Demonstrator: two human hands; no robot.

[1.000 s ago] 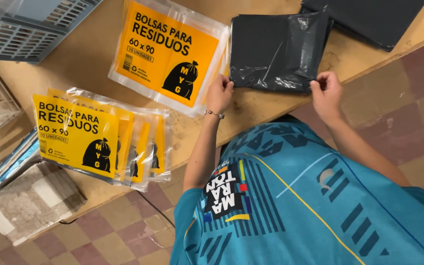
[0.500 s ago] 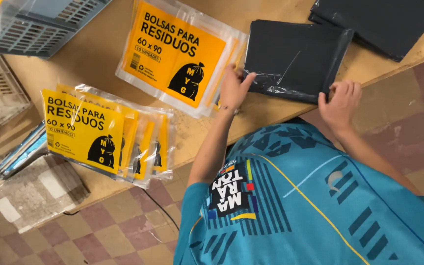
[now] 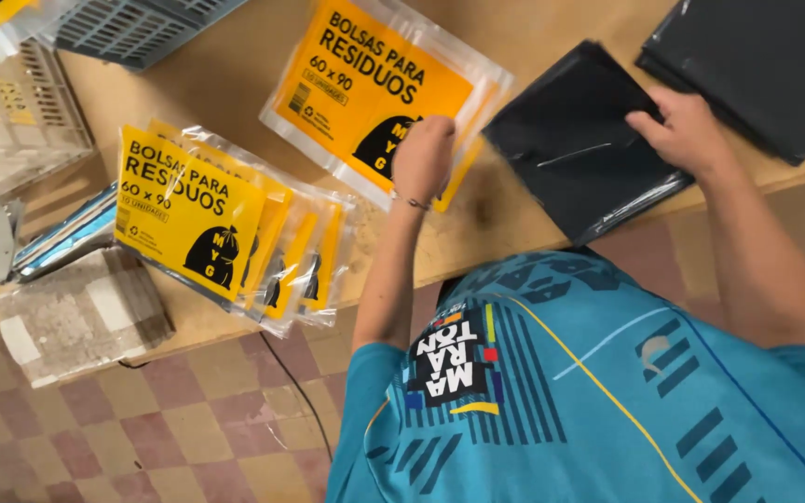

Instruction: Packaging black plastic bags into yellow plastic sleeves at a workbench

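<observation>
My left hand (image 3: 421, 156) is closed on the lower right corner of a clear packet with a yellow label (image 3: 375, 88), which lies flat on the wooden table (image 3: 207, 84). My right hand (image 3: 687, 130) grips the far right edge of a folded black plastic bag (image 3: 570, 154). That bag lies tilted at the table's near edge, just right of the packet. My turquoise shirt fills the bottom of the view.
A stack of black bags (image 3: 766, 65) lies at the top right. Several yellow-labelled packets (image 3: 225, 224) are fanned out on the left. A grey-blue basket (image 3: 132, 28), a white crate (image 3: 11, 102) and a grey tile sample (image 3: 76, 317) sit further left. Checked floor (image 3: 188, 419) lies below.
My left hand left the black bag and closed on the yellow-labelled packet's corner. My right hand moved up onto the black bag, which has turned and shifted right.
</observation>
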